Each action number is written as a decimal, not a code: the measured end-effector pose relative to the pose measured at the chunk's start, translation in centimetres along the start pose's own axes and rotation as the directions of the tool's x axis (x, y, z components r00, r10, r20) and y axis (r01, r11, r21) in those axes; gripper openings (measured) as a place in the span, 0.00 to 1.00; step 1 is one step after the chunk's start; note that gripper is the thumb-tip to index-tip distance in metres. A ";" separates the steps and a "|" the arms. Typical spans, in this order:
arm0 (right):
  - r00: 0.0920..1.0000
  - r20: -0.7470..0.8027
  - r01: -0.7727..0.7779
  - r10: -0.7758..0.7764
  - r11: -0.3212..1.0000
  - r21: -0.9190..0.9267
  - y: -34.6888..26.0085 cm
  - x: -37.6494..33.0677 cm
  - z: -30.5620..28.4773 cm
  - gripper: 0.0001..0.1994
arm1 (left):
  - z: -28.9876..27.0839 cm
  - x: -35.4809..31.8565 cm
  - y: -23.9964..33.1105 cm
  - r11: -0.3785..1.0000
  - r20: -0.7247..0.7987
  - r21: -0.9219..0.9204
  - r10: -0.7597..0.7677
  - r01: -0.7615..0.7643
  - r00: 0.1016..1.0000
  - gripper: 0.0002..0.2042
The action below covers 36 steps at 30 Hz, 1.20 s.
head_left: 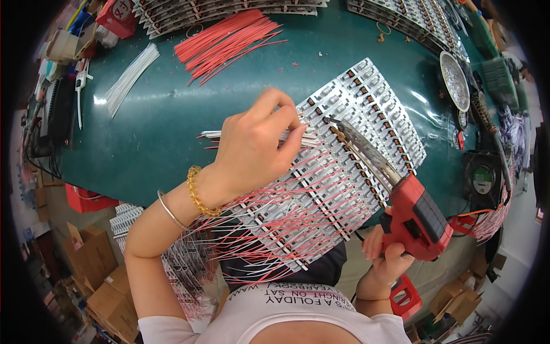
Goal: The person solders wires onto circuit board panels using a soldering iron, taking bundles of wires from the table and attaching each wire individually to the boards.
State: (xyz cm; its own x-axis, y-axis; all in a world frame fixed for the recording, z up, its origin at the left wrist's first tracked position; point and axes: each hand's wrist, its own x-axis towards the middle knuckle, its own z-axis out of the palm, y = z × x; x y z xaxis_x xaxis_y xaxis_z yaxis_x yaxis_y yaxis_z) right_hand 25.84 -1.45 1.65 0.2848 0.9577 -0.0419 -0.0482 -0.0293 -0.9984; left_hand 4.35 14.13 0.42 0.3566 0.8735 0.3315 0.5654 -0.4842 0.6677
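Note:
A panel of small white circuit boards in rows lies tilted over the near table edge, with red and white wires trailing from its lower left part. Over its upper left side, my left hand is closed in a pinch, with a bundle of short white and red wires poking out on both sides of it. My right hand grips the handle of a red and black soldering gun. The gun's dark tip points up and left, close to the boards near my left fingertips; whether it touches them I cannot tell.
Red wires and white wires lie in piles on the green table. More board panels are stacked along the back. At right are a metal dish and a black fan. Cardboard boxes stand on the floor.

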 end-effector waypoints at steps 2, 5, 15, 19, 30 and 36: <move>1.000 -0.009 0.013 -0.013 1.000 -0.015 0.2 -0.2 -0.1 0.40 | 0.3 0.0 -0.1 0.999 -0.007 0.019 0.032 -0.032 0.999 0.04; 0.999 -0.011 -0.041 0.041 0.999 -0.009 0.0 -0.3 -0.1 0.39 | 0.4 0.1 -0.1 1.000 -0.015 0.017 0.024 -0.023 1.000 0.04; 0.995 0.020 -0.098 0.101 0.990 -0.104 0.4 -0.3 -0.8 0.34 | 1.1 0.1 -0.2 0.996 -0.050 0.045 0.082 -0.080 0.995 0.05; 1.000 0.008 -0.014 0.015 0.990 -0.141 0.3 -0.4 -0.2 0.36 | 0.9 0.0 -0.7 0.994 -0.081 0.023 0.112 -0.110 0.990 0.04; 1.000 -0.003 -0.022 0.022 0.999 -0.039 0.3 -0.6 0.0 0.40 | 0.4 -0.1 0.0 0.996 -0.029 0.052 0.077 -0.076 0.997 0.04; 0.998 -0.040 0.045 -0.048 0.996 -0.070 0.6 -1.2 -1.2 0.40 | 0.0 -0.2 0.9 0.997 0.013 -0.082 0.011 -0.010 1.000 0.03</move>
State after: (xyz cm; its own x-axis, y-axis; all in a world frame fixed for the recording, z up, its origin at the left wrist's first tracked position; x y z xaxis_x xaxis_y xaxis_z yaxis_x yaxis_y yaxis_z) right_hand 26.60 -2.97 1.03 0.3248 0.9458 0.0047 0.0323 -0.0061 -0.9995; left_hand 4.83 13.49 0.92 0.3728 0.8673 0.3299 0.4992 -0.4871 0.7166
